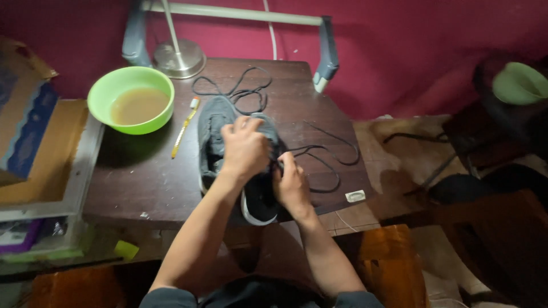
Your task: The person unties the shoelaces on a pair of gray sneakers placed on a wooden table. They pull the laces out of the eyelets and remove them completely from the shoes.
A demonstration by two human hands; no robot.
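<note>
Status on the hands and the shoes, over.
Left hand pressing down on the near grey shoe. Right hand pinching its black lace at the shoe's side. Second shoe alongside; loose lace, green bowl clear.

A brown cardboard box (pixel 23 114) with a blue panel stands left of the table, flap open.

Dim, warm indoor light falls from above onto the surface (pixel 142 182); the far right blurs into shadow, perhaps motion-smeared, with soft focus and mild edge distortion.
</note>
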